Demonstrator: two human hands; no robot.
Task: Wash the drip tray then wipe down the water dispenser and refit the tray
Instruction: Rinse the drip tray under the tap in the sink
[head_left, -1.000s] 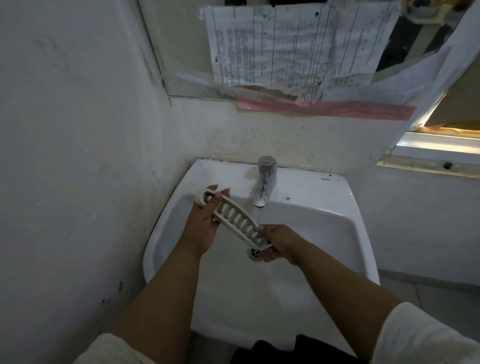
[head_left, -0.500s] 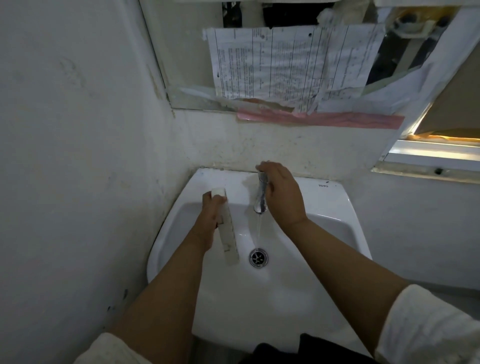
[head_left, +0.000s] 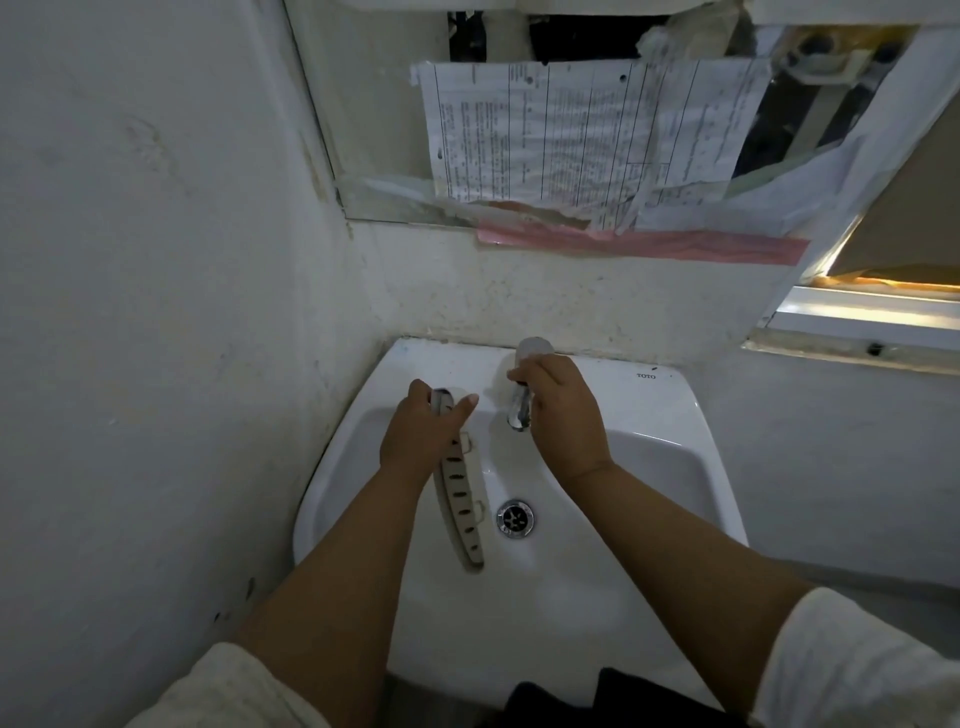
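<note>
Rinse step closing, frame centre: your left hand (head_left: 422, 435) grips the slotted beige plastic drip tray (head_left: 460, 498) over the white ceramic basin (head_left: 675, 467), your right hand (head_left: 561, 410) curls on the chrome tap (head_left: 521, 408); next, likely shake dry.

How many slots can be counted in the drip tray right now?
6 dark slots show along the drip tray, running in a row from just below the left hand down toward its lower end beside the drain. More may be hidden under that hand's grip.
</note>
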